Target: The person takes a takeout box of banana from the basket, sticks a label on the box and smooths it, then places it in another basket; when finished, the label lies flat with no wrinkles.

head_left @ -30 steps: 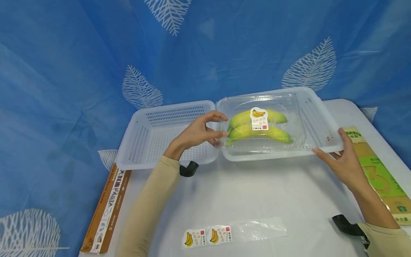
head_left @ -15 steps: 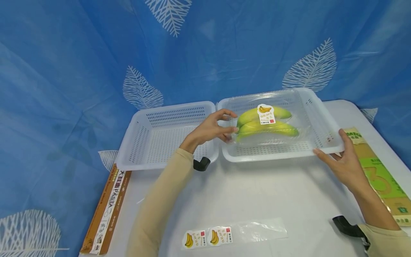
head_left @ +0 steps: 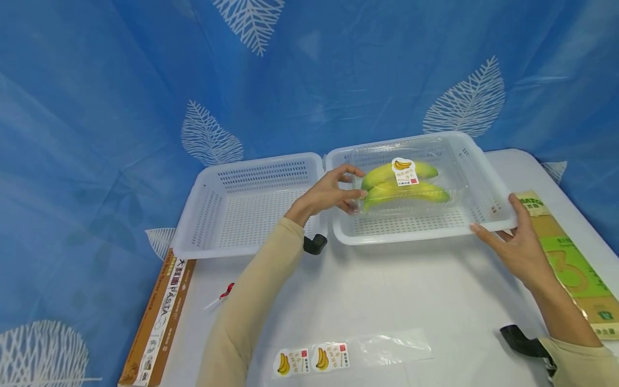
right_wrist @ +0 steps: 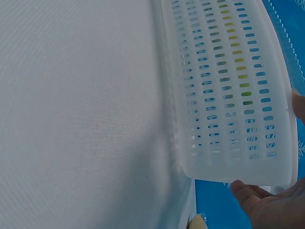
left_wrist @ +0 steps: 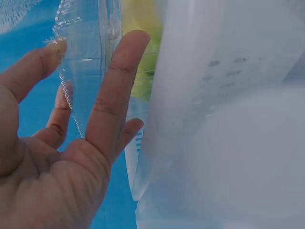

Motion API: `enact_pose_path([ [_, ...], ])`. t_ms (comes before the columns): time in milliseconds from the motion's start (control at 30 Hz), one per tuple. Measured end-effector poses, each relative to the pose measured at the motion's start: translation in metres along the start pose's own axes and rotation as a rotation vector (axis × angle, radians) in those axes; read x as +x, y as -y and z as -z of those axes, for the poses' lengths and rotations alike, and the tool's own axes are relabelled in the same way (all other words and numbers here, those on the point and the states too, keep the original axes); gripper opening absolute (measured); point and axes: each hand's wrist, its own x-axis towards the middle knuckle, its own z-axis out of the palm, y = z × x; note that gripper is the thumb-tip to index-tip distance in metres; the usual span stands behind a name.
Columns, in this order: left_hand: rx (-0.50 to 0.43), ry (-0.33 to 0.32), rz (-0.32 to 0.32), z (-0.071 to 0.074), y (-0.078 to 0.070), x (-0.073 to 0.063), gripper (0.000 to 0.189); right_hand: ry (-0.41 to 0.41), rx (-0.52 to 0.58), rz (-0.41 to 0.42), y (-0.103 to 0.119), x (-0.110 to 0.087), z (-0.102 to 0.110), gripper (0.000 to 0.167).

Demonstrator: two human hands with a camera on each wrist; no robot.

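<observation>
My left hand [head_left: 331,193] holds the left end of a clear plastic clamshell box [head_left: 456,185], thumb on one side and fingers on the other. Two yellow-green bananas [head_left: 406,192] lie inside it, and a white banana sticker [head_left: 405,172] is on its lid. The box sits within the outline of the right white basket [head_left: 401,238]. In the left wrist view, my fingers spread around the box's ridged edge [left_wrist: 83,67]. My right hand [head_left: 519,247] grips that basket's front right corner. From the right wrist view, the basket's slotted side [right_wrist: 219,95] leans at an angle.
A second white basket [head_left: 261,226] stands to the left, near a brown pasta box [head_left: 159,317]. In front lies a strip with two banana stickers [head_left: 311,358]. A green and tan packet [head_left: 573,263] is at the right. A small red item [head_left: 227,291] lies beside my left sleeve.
My left hand has moved the clamshell box to the right, over the right basket. My right hand has stayed at the basket's corner. The small red item has come into view beside the left sleeve.
</observation>
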Motion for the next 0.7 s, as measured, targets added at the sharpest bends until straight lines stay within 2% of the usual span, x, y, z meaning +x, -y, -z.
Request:
enact_pose_path([
  [167,0.002,0.015,0.033,-0.006,-0.001,0.006,0.054,0.01,-0.004,0.01,0.003,-0.002,0.001,0.095],
  [500,0.026,0.025,0.05,-0.018,0.004,0.021,0.05,0.014,0.003,-0.006,0.005,-0.003,0.0,0.095],
  [700,0.084,0.006,0.075,-0.021,0.005,0.024,0.048,0.02,0.003,-0.004,0.005,-0.003,0.001,0.096],
])
